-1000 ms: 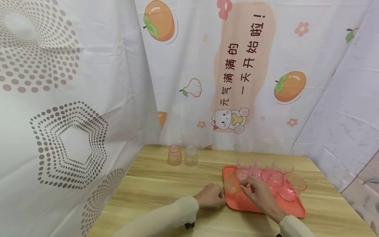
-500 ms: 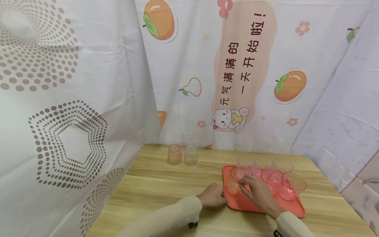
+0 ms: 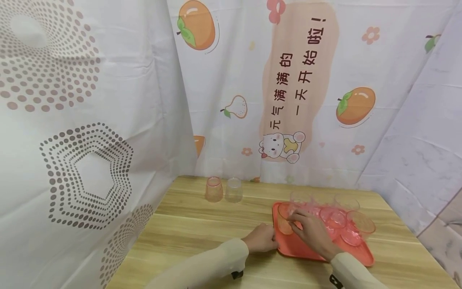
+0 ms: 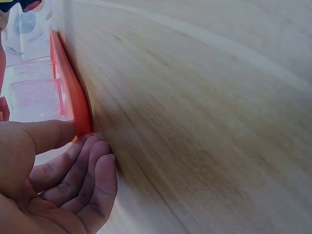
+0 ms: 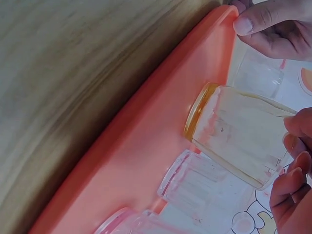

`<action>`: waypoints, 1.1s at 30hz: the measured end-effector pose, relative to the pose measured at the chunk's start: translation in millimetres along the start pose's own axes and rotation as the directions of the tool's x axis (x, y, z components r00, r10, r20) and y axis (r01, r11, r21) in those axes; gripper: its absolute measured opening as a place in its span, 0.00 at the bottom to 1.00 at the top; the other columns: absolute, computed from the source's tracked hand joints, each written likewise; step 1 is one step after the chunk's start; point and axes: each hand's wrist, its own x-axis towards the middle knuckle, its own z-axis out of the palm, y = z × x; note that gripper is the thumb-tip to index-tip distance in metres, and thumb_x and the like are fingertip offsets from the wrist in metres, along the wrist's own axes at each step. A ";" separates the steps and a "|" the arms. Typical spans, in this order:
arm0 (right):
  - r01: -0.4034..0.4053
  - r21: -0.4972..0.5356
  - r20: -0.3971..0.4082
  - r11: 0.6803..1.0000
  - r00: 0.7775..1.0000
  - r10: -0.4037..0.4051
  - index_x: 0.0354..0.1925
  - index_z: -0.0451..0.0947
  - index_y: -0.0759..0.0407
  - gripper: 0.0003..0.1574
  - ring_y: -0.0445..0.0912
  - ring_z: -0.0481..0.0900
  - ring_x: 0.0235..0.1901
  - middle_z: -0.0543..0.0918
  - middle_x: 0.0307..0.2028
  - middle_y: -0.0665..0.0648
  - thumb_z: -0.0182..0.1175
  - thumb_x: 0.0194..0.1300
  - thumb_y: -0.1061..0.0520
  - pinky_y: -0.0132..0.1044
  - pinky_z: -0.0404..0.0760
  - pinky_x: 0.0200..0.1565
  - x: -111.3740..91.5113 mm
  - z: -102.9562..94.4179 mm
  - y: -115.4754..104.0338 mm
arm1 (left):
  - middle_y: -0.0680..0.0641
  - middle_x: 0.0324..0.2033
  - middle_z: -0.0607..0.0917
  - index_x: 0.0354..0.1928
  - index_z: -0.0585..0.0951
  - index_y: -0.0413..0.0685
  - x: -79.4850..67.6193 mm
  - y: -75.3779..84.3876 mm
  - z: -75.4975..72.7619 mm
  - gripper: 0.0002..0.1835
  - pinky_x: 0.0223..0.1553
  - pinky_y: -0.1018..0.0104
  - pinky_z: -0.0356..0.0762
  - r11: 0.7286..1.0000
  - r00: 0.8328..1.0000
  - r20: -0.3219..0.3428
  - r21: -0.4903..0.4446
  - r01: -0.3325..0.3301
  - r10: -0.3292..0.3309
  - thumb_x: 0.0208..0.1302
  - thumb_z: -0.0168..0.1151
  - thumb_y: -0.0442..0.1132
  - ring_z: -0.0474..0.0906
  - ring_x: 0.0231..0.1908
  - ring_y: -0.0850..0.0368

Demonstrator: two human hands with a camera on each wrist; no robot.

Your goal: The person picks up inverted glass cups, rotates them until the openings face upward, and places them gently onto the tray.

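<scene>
An amber-tinted clear cup [image 3: 285, 228] stands nearly upright at the left end of a red tray [image 3: 301, 249]. My right hand [image 3: 313, 233] pinches this cup near its rim; in the right wrist view the thick amber base [image 5: 201, 112] is at the tray's surface. At the tray's left edge, my left hand [image 3: 260, 238] grips the rim. The left wrist view shows the thumb [image 4: 53, 135] against the tray's red side, with the other fingers curled below. Several pink and clear cups [image 3: 351, 237] crowd the tray's right and back, some partly hidden by my right hand.
Two cups, one pinkish [image 3: 214, 192] and one clear [image 3: 234, 192], stand upside down at the back left of the wooden table [image 3: 202, 220]. Printed curtains [image 3: 231, 132] rise close behind the table and along its left side.
The amber cup was tilted a second ago and has swung upright onto the tray, in my right hand's hold. My left hand has shifted slightly right at the tray's edge.
</scene>
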 end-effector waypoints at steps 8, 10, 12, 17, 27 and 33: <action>-0.023 0.003 0.006 1.000 1.000 0.023 0.33 0.85 0.48 0.12 0.38 0.79 0.27 0.79 0.33 0.39 0.73 0.49 0.62 0.31 0.77 0.26 5.1 3.0 0.7 | 0.61 0.05 0.56 0.07 0.64 0.54 -1.2 3.0 -2.2 0.26 0.09 0.75 0.49 0.999 0.999 0.020 -0.004 0.032 -0.032 0.56 0.66 0.41 0.50 0.07 0.70; -0.029 0.008 0.008 1.000 1.000 0.029 0.33 0.85 0.48 0.12 0.40 0.80 0.27 0.79 0.33 0.40 0.73 0.49 0.62 0.31 0.77 0.26 6.0 4.1 2.3 | 0.61 0.04 0.57 0.07 0.64 0.53 -0.7 3.2 -1.7 0.26 0.09 0.75 0.49 0.999 0.999 0.022 -0.003 0.034 -0.034 0.56 0.66 0.41 0.50 0.06 0.70; -0.026 0.007 0.007 1.000 1.000 0.026 0.34 0.85 0.48 0.12 0.40 0.80 0.28 0.80 0.34 0.40 0.73 0.49 0.62 0.32 0.78 0.28 7.1 5.4 3.9 | 0.61 0.04 0.57 0.07 0.64 0.54 -0.6 3.6 -1.5 0.26 0.09 0.75 0.49 0.999 0.999 0.027 0.000 0.036 -0.036 0.56 0.66 0.42 0.50 0.06 0.70; 0.008 0.009 -0.010 1.000 1.000 -0.008 0.34 0.85 0.49 0.12 0.40 0.80 0.30 0.79 0.36 0.43 0.73 0.49 0.62 0.34 0.80 0.30 9.7 7.8 7.0 | 0.61 0.04 0.58 0.07 0.65 0.54 -0.2 4.2 -0.8 0.26 0.09 0.75 0.49 0.999 0.999 0.031 0.004 0.038 -0.038 0.56 0.67 0.42 0.51 0.06 0.70; -0.008 0.018 -0.009 1.000 1.000 0.008 0.33 0.85 0.50 0.12 0.38 0.78 0.32 0.78 0.35 0.42 0.73 0.48 0.62 0.36 0.80 0.32 14.4 8.6 8.5 | 0.61 0.04 0.59 0.07 0.66 0.54 1.3 4.8 -2.6 0.25 0.09 0.75 0.50 0.998 0.998 0.033 0.011 0.056 -0.056 0.56 0.67 0.43 0.52 0.06 0.70; -0.041 -0.009 -0.015 0.999 0.999 0.040 0.35 0.83 0.49 0.15 0.41 0.80 0.33 0.77 0.37 0.44 0.74 0.47 0.60 0.37 0.80 0.32 10.9 7.9 5.2 | 0.61 0.04 0.58 0.07 0.67 0.54 0.0 4.9 -1.1 0.25 0.09 0.75 0.50 0.998 0.997 0.036 -0.004 0.068 -0.068 0.56 0.68 0.43 0.52 0.06 0.70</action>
